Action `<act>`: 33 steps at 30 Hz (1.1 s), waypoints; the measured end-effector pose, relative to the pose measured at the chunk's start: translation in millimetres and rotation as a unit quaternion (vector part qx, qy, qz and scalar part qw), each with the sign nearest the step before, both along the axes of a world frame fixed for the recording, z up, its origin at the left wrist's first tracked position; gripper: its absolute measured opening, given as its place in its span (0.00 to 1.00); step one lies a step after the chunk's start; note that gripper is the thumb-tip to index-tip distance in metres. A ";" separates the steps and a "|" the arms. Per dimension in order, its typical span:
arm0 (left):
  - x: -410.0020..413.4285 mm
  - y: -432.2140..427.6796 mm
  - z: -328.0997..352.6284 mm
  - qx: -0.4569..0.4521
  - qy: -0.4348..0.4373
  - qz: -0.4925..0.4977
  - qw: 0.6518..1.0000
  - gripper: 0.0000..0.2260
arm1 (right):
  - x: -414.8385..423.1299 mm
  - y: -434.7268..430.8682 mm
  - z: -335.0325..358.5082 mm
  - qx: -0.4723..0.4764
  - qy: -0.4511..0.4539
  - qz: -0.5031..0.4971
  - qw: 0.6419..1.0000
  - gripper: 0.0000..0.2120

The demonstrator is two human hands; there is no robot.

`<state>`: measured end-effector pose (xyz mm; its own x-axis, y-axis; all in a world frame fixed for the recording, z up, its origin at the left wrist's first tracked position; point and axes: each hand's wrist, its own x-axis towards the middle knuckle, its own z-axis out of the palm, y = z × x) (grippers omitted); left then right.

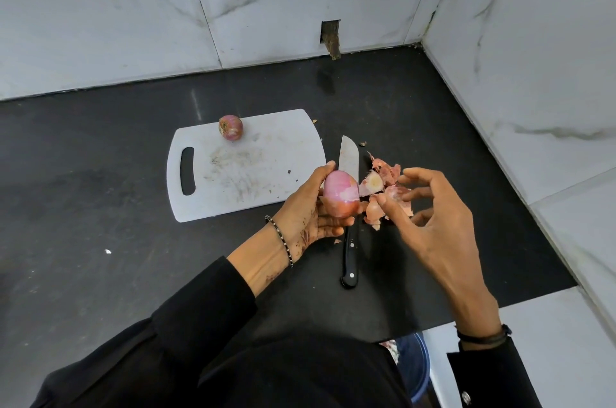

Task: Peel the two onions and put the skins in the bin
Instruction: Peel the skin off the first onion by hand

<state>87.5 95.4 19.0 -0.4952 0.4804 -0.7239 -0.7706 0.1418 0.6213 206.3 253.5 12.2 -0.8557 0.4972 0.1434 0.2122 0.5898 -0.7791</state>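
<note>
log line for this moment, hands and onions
left hand: grips part-peeled onion | right hand: pinches skin piece | second onion: skin on, on cutting board | skins: piled beside knife

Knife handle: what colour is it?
The knife handle is black with silver rivets, seen in the head view.
</note>
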 end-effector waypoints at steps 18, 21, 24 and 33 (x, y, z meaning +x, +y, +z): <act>4.8 -5.1 4.4 0.036 0.105 -0.114 0.987 0.31 | -0.2 -21.0 11.9 -0.033 0.071 0.072 0.994 0.30; 9.6 -7.1 3.6 0.080 0.212 -0.136 0.964 0.25 | -0.2 -21.7 9.8 -0.088 0.086 0.014 0.992 0.27; 12.0 -11.5 1.1 0.106 0.305 -0.158 0.933 0.29 | -1.0 -24.5 9.2 -0.145 0.104 -0.016 0.984 0.25; -3.9 -13.2 2.9 0.101 0.387 -0.118 0.909 0.28 | -3.5 -31.7 7.3 -0.259 0.117 0.022 0.958 0.20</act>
